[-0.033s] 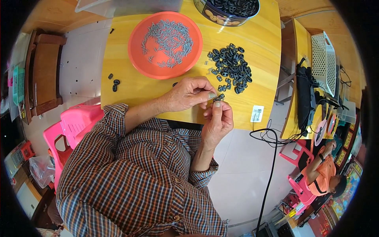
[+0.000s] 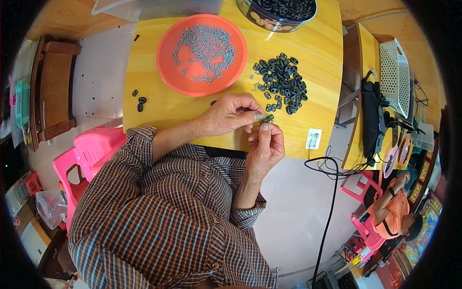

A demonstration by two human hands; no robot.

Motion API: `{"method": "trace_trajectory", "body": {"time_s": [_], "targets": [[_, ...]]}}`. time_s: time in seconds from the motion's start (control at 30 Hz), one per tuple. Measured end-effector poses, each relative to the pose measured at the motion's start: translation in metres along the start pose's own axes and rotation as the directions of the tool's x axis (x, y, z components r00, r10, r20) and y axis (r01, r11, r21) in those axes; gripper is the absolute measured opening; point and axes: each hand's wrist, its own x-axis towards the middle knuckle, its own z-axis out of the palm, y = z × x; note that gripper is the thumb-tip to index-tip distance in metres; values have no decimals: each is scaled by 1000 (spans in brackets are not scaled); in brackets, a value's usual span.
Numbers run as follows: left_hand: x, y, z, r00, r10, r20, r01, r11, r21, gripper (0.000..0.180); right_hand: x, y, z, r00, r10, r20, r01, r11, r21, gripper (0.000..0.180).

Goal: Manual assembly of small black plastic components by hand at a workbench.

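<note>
small black part: sits pinched in right hand, over yellow table near loose black pile, beside left hand, pinched together with any content hidden; shows no visible change from earlier picture, suggesting handling still midway.

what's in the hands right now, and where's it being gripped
A small black part, pinched between the left hand and the right hand; exactly where each grips it is too small to tell.

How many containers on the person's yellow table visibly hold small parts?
2: the orange basin, left of the black pile, and the round tin, at the top edge. The translucent bin may hide more.
</note>
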Motion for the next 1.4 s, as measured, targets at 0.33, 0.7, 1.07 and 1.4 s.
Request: {"method": "trace_trajectory", "body": {"time_s": [0.33,0.7,1.07,1.4], "targets": [[2,-3,1,1000,21,4,-21,999,38,13,-3,-1,6,996,-76,-37,71,989,-129,11],[3,-5,3,998,33,-49,-28,995,93,12,-4,-1,9,991,-124,-49,114,979,-166,14],[5,-8,6,996,75,-50,-68,990,127,7,-2,-2,3,989,-150,-9,146,971,-189,12],[4,-1,8,994,-89,-67,85,994,-63,17,3,1,1,997,-53,-61,52,998,-18,15]]}}
